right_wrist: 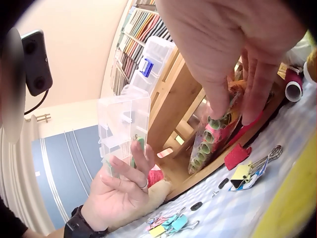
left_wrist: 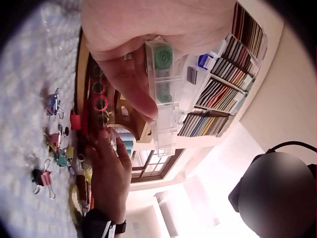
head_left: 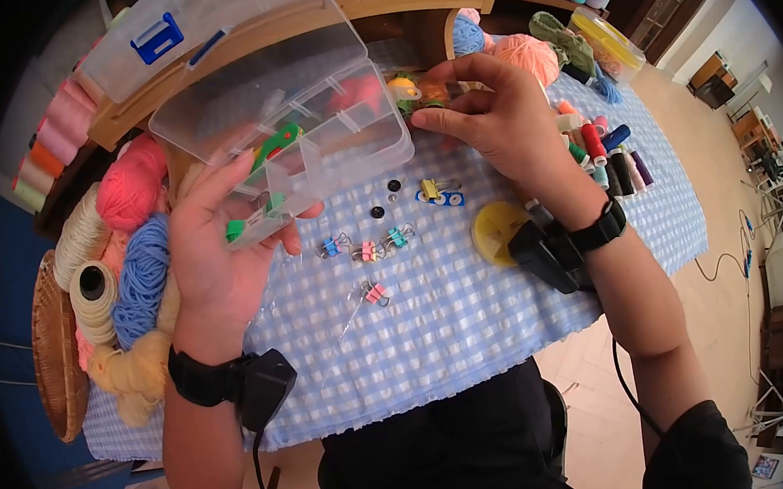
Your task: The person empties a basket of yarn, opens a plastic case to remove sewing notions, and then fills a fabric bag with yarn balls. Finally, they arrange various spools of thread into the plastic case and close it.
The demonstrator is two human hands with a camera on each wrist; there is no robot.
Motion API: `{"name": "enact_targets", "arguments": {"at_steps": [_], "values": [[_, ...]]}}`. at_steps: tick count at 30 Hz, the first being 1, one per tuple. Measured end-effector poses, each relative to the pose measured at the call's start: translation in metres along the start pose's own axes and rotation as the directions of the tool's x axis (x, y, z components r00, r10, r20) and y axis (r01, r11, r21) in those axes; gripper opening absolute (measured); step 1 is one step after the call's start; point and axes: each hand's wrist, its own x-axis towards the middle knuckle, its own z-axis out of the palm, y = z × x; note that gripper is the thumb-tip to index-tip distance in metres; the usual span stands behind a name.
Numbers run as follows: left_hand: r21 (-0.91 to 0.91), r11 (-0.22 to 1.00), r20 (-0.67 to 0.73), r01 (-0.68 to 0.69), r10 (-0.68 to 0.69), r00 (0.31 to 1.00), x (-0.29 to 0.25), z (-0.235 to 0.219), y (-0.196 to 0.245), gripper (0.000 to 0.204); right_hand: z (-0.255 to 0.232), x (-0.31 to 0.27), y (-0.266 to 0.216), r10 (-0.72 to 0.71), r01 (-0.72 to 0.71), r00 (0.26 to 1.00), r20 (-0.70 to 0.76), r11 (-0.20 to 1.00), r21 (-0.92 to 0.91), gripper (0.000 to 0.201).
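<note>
My left hand holds a clear compartment box tilted above the table, its lid raised. A green and red item and small green pieces lie inside it. At the back, my right hand pinches the end of a clear pack of colored thread spools between thumb and fingers. Below the hands lie a blue binder clip, a teal one and pink ones. A yellow binder clip sits on a blue card near black buttons.
Yarn skeins and a wicker basket crowd the left. Loose thread spools and a round yellow container stand on the right. A wooden shelf borders the checked cloth's back.
</note>
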Motion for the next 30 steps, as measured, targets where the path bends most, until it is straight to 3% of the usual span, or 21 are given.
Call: {"name": "enact_targets", "arguments": {"at_steps": [3, 7, 8, 9, 10, 12, 13, 15, 16, 18, 21, 23, 25, 28, 30], "values": [[0.044, 0.999, 0.038, 0.018, -0.020, 0.999, 0.002, -0.001, -0.002, 0.043, 0.001, 0.000, 0.001, -0.135, 0.120, 0.983, -0.124, 0.985, -0.124, 0.048], [0.044, 0.999, 0.042, 0.028, -0.029, 0.999, 0.002, 0.000, -0.003, 0.043, 0.000, 0.001, 0.002, -0.030, 0.007, 0.989, -0.145, 0.988, -0.156, 0.043], [0.045, 0.999, 0.035, 0.025, -0.027, 0.999, 0.002, 0.001, -0.003, 0.043, 0.000, 0.002, 0.006, -0.245, 0.156, 0.943, -0.227, 0.924, -0.348, 0.039], [0.046, 0.999, 0.028, 0.023, -0.024, 0.999, 0.002, 0.002, -0.003, 0.042, 0.000, 0.002, 0.008, -0.458, 0.267, 0.850, -0.260, 0.800, -0.537, 0.035], [0.045, 0.999, 0.025, 0.024, -0.025, 0.999, 0.002, 0.002, -0.003, 0.042, -0.001, 0.001, 0.006, -0.457, 0.268, 0.851, -0.257, 0.800, -0.536, 0.035], [0.062, 0.998, 0.008, 0.017, -0.018, 1.000, 0.002, 0.004, -0.003, 0.041, -0.004, -0.002, -0.004, -0.322, 0.205, 0.933, -0.159, 0.841, -0.501, 0.028], [0.062, 0.998, 0.008, 0.015, -0.016, 1.000, 0.002, 0.005, -0.003, 0.041, -0.004, -0.004, -0.007, -0.324, 0.207, 0.933, -0.158, 0.840, -0.501, 0.028], [0.065, 0.998, -0.004, 0.009, -0.009, 1.000, 0.002, 0.006, -0.004, 0.040, -0.003, -0.008, -0.012, -0.212, 0.195, 0.977, -0.011, 0.916, -0.351, 0.024], [0.064, 0.998, -0.004, 0.006, -0.006, 1.000, 0.002, 0.007, -0.004, 0.040, -0.003, -0.010, -0.017, -0.215, 0.198, 0.977, -0.010, 0.915, -0.352, 0.024], [0.056, 0.998, -0.031, 0.011, -0.010, 0.999, 0.001, 0.009, -0.003, 0.040, -0.002, -0.014, -0.027, -0.189, 0.273, 0.946, 0.265, 0.903, -0.333, 0.021], [0.015, 0.999, 0.045, 0.040, -0.041, 0.998, 0.004, 0.006, -0.006, 0.040, 0.001, -0.014, -0.031, -0.242, 0.411, 0.886, 0.396, 0.805, -0.427, 0.020], [0.033, 0.998, 0.027, 0.049, -0.050, 0.998, 0.002, 0.012, -0.006, 0.041, 0.001, -0.014, -0.033, -0.194, 0.390, 0.888, 0.417, 0.797, -0.460, 0.019], [0.047, 0.997, 0.006, 0.065, -0.065, 0.998, 0.001, 0.013, -0.008, 0.043, 0.000, -0.013, -0.026, -0.248, 0.463, 0.874, 0.418, 0.687, -0.560, 0.023], [0.018, 0.999, 0.055, 0.042, -0.043, 0.998, 0.001, 0.010, -0.011, 0.038, 0.002, -0.011, -0.019, -0.252, 0.455, 0.881, 0.401, 0.686, -0.568, 0.023], [-0.037, 0.997, 0.161, 0.072, -0.065, 0.985, 0.001, 0.010, -0.011, 0.038, 0.005, -0.008, -0.015, -0.304, 0.478, 0.872, 0.384, 0.696, -0.536, 0.021]]}}
